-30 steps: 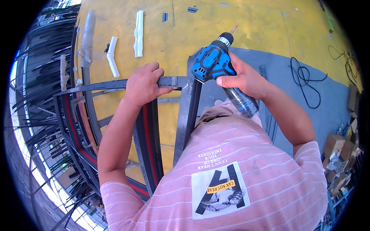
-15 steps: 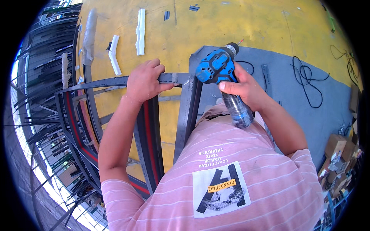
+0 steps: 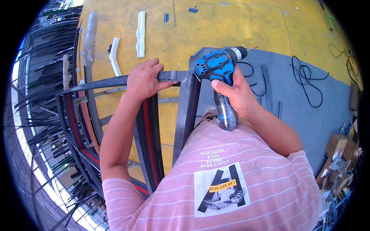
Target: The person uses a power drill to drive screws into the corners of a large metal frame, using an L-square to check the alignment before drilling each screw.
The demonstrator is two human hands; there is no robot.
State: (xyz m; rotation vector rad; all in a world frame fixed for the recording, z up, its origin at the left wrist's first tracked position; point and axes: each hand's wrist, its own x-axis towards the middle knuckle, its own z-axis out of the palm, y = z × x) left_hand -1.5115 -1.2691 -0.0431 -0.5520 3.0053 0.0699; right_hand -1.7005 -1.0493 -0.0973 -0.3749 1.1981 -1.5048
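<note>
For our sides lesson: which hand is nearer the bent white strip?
Left. The left hand grips the frame, right of the strip; the right hand holds the drill, farther right.

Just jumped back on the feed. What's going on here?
A person has both hands busy. The left hand grips the far bar of a dark frame. The right hand holds a blue drill by its handle, with the bit pointing right, away from the frame. The drill's rear end is by the frame's corner; whether they touch is unclear. Two white strips lie on the yellow floor beyond.
</note>
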